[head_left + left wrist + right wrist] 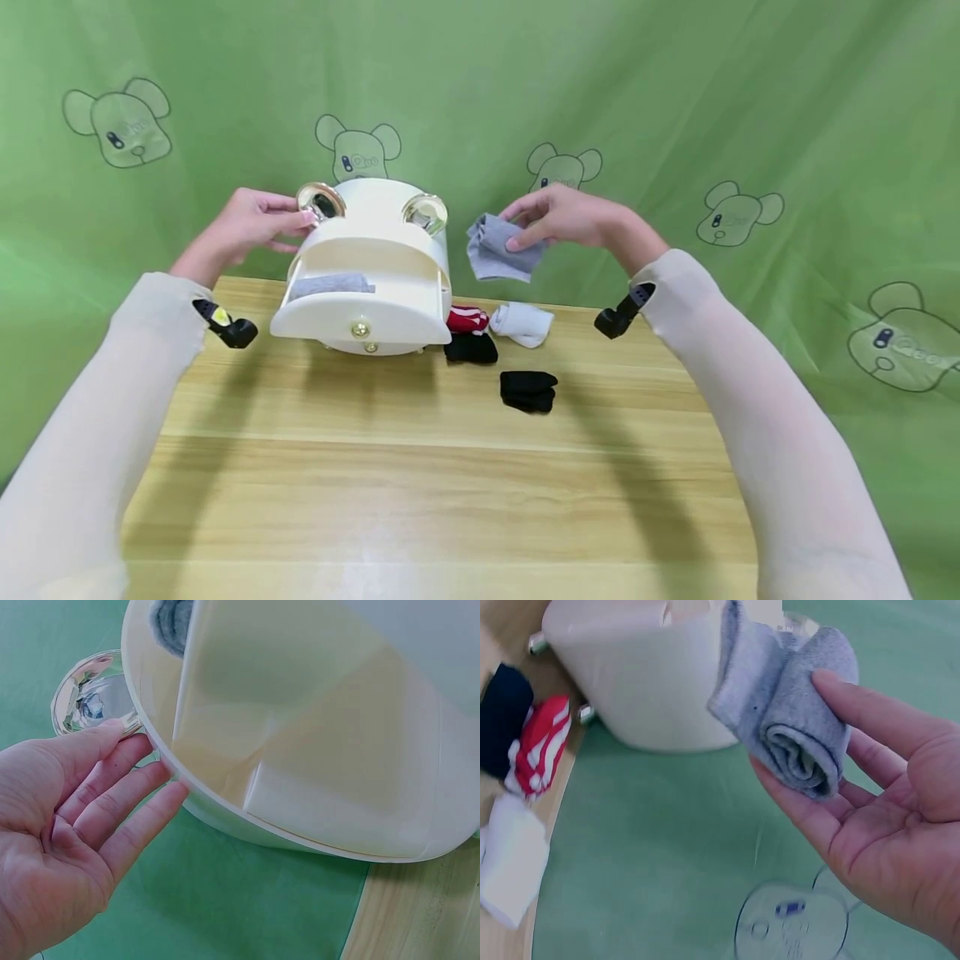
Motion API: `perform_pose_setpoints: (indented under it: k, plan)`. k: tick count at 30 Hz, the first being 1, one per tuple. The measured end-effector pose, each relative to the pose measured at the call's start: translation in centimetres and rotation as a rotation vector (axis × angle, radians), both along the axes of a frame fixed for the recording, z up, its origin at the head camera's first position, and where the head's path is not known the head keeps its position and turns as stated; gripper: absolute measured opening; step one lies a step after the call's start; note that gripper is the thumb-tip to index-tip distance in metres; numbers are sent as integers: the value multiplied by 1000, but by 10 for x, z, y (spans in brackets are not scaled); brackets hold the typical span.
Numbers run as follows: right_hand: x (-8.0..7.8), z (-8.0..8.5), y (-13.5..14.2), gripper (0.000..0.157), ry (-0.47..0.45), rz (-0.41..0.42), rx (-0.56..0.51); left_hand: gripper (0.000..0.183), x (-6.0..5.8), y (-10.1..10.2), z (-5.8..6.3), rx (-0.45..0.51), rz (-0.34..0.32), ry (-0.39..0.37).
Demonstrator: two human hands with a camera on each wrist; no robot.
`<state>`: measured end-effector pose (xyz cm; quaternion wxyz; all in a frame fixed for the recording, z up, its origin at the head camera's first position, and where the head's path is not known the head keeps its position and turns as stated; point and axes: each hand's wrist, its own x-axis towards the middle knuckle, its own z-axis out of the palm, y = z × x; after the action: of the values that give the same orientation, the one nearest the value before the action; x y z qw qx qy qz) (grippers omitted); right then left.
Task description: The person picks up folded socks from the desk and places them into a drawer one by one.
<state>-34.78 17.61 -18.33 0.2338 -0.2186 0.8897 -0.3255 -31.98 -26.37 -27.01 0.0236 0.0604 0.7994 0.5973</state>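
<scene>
A white storage box [378, 204] with two shiny gold-rimmed round ornaments stands at the table's back left. Its curved drawer [315, 321] is pulled out, and a folded grey sock [330, 284] lies inside at the left. My left hand [266, 221] pinches the left round ornament [91, 701], thumb in front and a finger behind. Right of the box, my right hand [570, 215] holds a rolled grey pair of socks [799, 712] in the air between thumb and fingers. Its spiral fold shows in the right wrist view.
Beside the box on the wooden table [450, 492] lie red-and-white socks [467, 319], black socks [471, 348] and white socks [522, 323]. Another folded black pair [528, 391] lies nearer the front. A green curtain [480, 75] hangs behind the table.
</scene>
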Motion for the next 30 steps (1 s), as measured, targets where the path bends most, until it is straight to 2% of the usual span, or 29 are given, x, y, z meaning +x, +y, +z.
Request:
perform_pose_setpoints:
  k: [6,12,21,30]
  plan:
    - [10,5,-32,47,-21,35,-65,48,-1,-2,-1,-18,0,-4]
    - [17,3,-62,45,-43,96,-102,47,-1,-4,-2,-23,0,-11]
    - [26,-6,-97,42,-43,201,-55,51,-1,0,-2,-34,-4,-4]
    - [29,-14,-113,45,-42,282,22,50,-3,2,-5,-38,-3,4]
